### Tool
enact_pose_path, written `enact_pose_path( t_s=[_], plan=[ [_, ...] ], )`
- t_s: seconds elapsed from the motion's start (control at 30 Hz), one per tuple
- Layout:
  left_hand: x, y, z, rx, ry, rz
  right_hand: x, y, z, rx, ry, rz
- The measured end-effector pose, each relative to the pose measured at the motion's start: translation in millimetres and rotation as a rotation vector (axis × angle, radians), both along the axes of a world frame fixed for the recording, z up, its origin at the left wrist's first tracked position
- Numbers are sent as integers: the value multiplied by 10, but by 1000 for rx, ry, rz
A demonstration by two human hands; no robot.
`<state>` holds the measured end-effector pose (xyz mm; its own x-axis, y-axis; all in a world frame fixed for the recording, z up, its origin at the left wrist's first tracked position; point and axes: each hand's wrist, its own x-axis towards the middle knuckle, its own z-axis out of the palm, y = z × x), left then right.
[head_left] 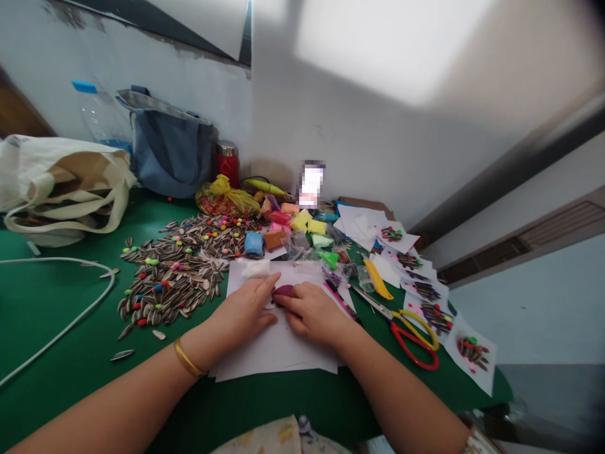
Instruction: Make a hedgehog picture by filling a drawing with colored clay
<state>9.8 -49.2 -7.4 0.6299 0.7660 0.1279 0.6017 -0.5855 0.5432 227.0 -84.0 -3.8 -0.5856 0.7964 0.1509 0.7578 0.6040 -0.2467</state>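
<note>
A flat maroon piece of modelling clay (284,291) lies on white paper (278,353) between my hands. My right hand (314,312) has its fingers curled over the clay, the index finger lying along its near edge. My left hand (243,312) rests on the sheet with its fingers stretched toward the clay's left side and its thumb apart. Part of the clay is hidden behind the fingers. Just beyond my left hand sits a lump of white clay (256,269). Dark pens (341,298) lie to the right of my right hand.
Striped sunflower seeds (174,287) dotted with coloured bits spread at left. Packets of coloured clay (274,238) are piled behind the paper. Scissors (401,325) and a yellow cutter (378,279) lie right, near paper cards with seed designs (472,354). A white cable (89,309) crosses the left side.
</note>
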Motion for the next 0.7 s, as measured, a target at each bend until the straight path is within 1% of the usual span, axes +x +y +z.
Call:
enact_pose_path(
  t_s=[0.3,0.47,0.7],
  plan=[
    [3,-1,23,22,7,-17,-45,15,-4,5,-13,-53],
    [-1,-8,20,19,17,-16,19,21,31,-5,-16,-109],
    [9,-20,-28,91,33,-80,82,35,13,-22,-11,-117]
  ],
)
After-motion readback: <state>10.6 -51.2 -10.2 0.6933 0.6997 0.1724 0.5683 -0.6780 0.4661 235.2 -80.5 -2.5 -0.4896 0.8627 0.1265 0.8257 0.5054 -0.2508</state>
